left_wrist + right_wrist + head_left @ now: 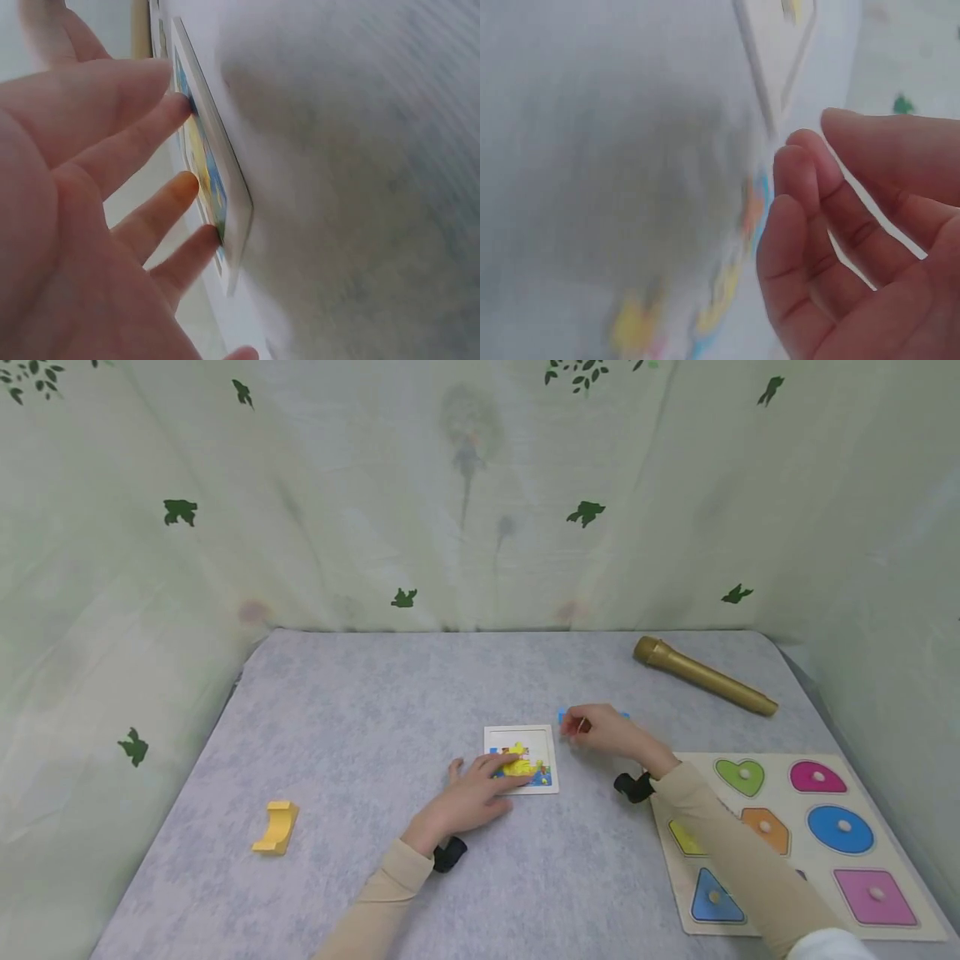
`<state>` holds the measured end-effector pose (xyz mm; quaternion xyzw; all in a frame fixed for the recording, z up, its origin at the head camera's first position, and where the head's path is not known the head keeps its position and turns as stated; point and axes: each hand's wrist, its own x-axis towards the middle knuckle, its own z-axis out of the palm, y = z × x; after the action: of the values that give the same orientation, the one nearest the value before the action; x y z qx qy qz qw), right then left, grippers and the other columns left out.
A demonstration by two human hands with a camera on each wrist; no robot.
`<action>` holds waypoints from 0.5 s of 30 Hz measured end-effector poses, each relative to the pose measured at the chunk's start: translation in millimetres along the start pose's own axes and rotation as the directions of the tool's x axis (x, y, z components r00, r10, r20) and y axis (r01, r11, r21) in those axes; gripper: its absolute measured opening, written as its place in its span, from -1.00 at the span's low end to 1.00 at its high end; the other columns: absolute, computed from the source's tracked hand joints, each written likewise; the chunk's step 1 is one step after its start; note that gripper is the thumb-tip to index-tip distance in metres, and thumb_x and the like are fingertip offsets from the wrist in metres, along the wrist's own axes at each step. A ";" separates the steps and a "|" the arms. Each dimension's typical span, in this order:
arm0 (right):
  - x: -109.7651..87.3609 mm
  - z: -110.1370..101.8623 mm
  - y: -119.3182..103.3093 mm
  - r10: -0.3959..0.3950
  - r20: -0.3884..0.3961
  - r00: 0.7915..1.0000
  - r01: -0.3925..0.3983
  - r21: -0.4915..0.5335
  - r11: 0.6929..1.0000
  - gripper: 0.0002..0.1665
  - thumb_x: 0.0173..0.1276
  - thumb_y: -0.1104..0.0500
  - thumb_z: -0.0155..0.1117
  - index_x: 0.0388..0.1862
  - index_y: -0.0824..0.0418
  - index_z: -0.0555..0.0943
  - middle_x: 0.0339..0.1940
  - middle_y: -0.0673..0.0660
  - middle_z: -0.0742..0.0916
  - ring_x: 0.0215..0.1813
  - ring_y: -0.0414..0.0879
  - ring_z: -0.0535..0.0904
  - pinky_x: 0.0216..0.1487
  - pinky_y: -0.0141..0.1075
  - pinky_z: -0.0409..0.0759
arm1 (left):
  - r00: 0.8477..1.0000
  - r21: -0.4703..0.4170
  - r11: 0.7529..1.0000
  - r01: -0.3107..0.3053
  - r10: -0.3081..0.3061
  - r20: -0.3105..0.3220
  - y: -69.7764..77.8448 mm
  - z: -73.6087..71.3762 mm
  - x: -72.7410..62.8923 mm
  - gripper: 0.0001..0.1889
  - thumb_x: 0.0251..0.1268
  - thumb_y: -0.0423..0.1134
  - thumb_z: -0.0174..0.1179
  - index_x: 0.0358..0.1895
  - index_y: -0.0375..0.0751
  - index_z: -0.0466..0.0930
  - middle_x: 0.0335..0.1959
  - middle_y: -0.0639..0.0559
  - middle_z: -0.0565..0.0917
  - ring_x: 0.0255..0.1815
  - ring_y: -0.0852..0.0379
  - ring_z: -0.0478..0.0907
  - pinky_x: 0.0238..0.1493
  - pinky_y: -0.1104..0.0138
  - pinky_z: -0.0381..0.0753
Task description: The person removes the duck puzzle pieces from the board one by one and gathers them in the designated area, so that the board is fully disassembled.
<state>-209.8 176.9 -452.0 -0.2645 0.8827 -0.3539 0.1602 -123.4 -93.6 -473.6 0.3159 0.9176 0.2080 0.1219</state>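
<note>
Right wrist, blurred pieces (632,328), puzzle (775,49) (cut off)

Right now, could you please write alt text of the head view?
A person's left hand touches a small framed puzzle on a gray table; the right hand is beside it. A shape board and gold microphone-like object lie at right, a yellow block at left.

Worktop's (360,710) got a mottled matt covering that looks like fabric or felt, and the backdrop (337,485) is thin, wrinkly cloth. The golden stick (705,678) has a metallic-looking sheen, the yellow block (277,828) seems smooth, maybe plastic or painted wood, can't tell. Shape board (798,806) looks like smooth pale wood, the puzzle tray's (517,728) white frame is smooth too, and the sleeves (378,893) are soft matt cloth.
</note>
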 end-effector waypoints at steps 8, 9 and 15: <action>21.9 30.5 -21.7 -0.019 0.051 0.999 0.016 0.045 0.999 -0.75 0.10 0.48 0.22 -0.22 0.30 0.59 -0.31 0.07 0.64 -0.30 -0.12 0.49 -0.22 -0.29 0.49 | 0.999 -0.031 0.999 -0.032 0.031 -0.027 -5.0 0.3 -3.7 -0.59 0.41 -0.19 0.09 0.30 0.05 0.48 0.44 -0.09 0.19 0.45 -0.02 0.07 0.24 -0.33 -0.16; 23.9 32.8 -24.2 -0.016 0.056 0.998 0.013 0.049 0.999 -0.74 0.10 0.48 0.22 -0.21 0.30 0.59 -0.29 0.08 0.64 -0.28 -0.11 0.49 -0.20 -0.28 0.49 | 0.999 -0.038 0.999 -0.032 0.030 -0.034 -5.0 0.4 -4.1 -0.59 0.41 -0.20 0.10 0.30 0.04 0.49 0.44 -0.10 0.20 0.45 -0.04 0.06 0.24 -0.34 -0.17; 30.1 46.0 -31.2 -0.046 0.057 0.997 0.045 0.019 0.999 -0.72 0.11 0.45 0.28 -0.16 0.31 0.59 -0.26 0.07 0.64 -0.27 -0.12 0.49 -0.18 -0.30 0.49 | 0.998 -0.063 0.998 -0.022 0.018 -0.064 -4.0 0.1 -6.8 -0.61 0.40 -0.22 0.12 0.27 0.01 0.52 0.41 -0.15 0.23 0.44 -0.10 0.07 0.21 -0.35 -0.19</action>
<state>-201.4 115.6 -464.9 -0.2932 0.8683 -0.3576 0.1796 -120.2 -100.7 -474.9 0.3142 0.9108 0.2481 0.1009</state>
